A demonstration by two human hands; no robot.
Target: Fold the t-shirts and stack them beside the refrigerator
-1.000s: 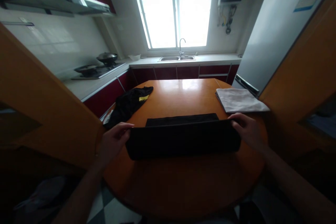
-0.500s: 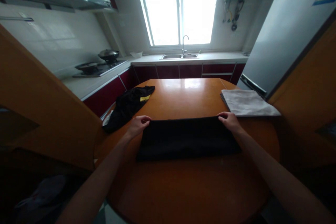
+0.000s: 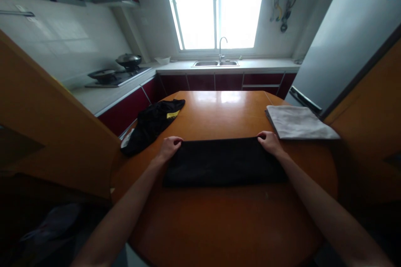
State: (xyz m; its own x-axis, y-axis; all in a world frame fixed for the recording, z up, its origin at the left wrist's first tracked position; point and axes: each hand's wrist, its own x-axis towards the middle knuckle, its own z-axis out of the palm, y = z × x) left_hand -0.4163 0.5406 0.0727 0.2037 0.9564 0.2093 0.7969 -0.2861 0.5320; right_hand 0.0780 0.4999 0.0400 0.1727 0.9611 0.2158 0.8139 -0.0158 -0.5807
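A black folded cloth (image 3: 224,162), roughly rectangular, lies across the wooden table (image 3: 225,217) in front of me. It may be a garment, but its kind does not show. My left hand (image 3: 171,147) pinches its far left corner between thumb and fingers. At the far right corner, my right hand (image 3: 270,142) is closed on the cloth in the same way. The far edge runs nearly straight between both hands.
Crumpled black clothing (image 3: 153,123) with a yellow patch lies at the table's left edge. Folded light grey fabric (image 3: 300,122) rests at the right. Beyond stand a stove with a lidded pan (image 3: 129,60), a sink (image 3: 205,63) and a fridge (image 3: 338,37).
Both hands have come slightly closer together, still holding the far corners of the black cloth. The whole view has shifted a little.
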